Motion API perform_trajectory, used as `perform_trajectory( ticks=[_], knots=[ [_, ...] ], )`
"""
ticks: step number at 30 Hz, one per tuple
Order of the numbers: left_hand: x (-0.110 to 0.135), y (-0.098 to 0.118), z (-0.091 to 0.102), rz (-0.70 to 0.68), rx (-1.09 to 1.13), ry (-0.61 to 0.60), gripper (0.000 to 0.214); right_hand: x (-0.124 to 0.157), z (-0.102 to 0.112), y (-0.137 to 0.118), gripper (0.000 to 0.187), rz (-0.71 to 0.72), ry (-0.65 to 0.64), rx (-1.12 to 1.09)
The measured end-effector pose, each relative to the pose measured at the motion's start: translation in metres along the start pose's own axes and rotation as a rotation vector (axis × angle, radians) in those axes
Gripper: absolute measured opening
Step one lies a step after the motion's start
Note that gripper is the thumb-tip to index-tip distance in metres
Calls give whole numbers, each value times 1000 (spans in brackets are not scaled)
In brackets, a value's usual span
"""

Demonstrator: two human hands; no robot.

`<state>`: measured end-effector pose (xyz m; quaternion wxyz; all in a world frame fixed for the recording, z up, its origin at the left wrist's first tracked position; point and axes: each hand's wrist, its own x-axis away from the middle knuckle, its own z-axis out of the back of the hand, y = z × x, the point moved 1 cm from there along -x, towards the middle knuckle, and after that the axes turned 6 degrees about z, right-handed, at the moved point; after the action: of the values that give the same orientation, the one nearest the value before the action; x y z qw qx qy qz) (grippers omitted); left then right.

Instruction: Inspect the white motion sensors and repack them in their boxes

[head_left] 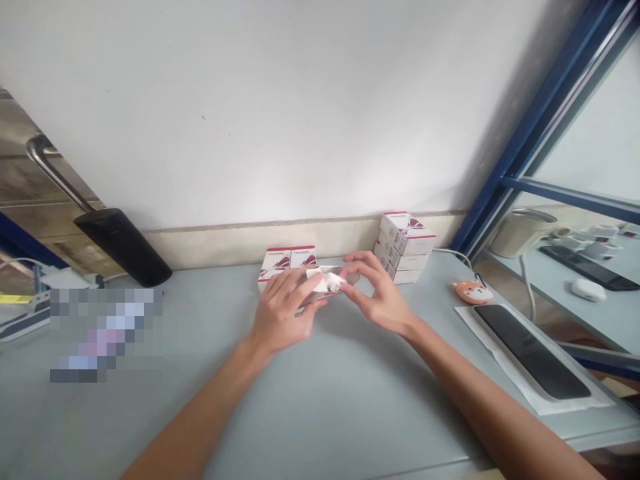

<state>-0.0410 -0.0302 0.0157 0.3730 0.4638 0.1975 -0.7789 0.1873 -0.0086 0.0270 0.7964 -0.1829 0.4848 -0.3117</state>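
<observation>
My left hand (pixel 284 303) is wrapped around a small open carton (pixel 316 279), whose white flap stands up beside the fingers. Most of that carton is hidden behind the hand. At its opening, the thumb and a finger of my right hand (pixel 379 297) pinch a crumpled white wrapped item (pixel 334 281); what is inside the wrapping cannot be made out. Just behind my left hand, two white and red cartons (pixel 289 257) stand side by side. To the right of my right hand rises a stack of similar cartons (pixel 406 247) against the wall.
On the right lie a phone (pixel 530 350) on a white sheet (pixel 545 403) and an orange animal-shaped item (pixel 473 291). A black cylinder with a metal rod (pixel 125 247) leans at the left. A blue-framed partition (pixel 505 180) borders the grey table (pixel 320 413) on the right.
</observation>
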Motion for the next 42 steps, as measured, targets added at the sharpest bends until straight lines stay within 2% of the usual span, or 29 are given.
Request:
perform_trajectory(
  ticks=[3,5,7,10,12,15,17,19,21,22,24,25,28,32,38,42],
  knots=[
    [0,-2,-1,48,-27,24,53,-4,4,11,26,-153,212,-117],
    [0,-5,-1,79,-33,41,52,-4,4,25,31,-319,268,-44],
    [1,-7,-2,88,-33,51,51,0,1,40,28,-450,185,97],
    [2,-9,-2,87,-38,58,52,8,-9,57,18,-491,34,192],
    [2,-9,-2,77,-36,60,52,12,-14,60,15,-452,9,218],
    [0,-7,0,39,-31,53,50,10,-14,50,23,-361,61,265],
    [-1,-6,1,22,-33,41,49,7,-9,35,28,-213,137,274],
    [-2,-4,1,16,-30,28,47,5,-4,20,26,11,152,296],
    [-2,-4,2,12,-28,11,46,5,-2,8,27,203,55,368],
    [-2,-4,2,10,-30,5,46,5,-3,6,30,251,-17,420],
    [0,-6,1,10,-43,-9,45,6,-7,7,33,271,-111,522],
    [0,-7,0,12,-50,-15,46,6,-8,10,31,260,-117,559],
    [2,-10,-1,28,-61,-24,45,5,-10,21,22,216,-58,593],
    [2,-10,-2,32,-74,-29,45,5,-7,23,21,200,-9,571],
    [-1,-6,0,-10,-81,-55,47,8,-9,18,31,235,-179,540],
    [-1,-6,0,-21,-85,-56,46,6,-10,24,16,228,-130,588]
  ],
)
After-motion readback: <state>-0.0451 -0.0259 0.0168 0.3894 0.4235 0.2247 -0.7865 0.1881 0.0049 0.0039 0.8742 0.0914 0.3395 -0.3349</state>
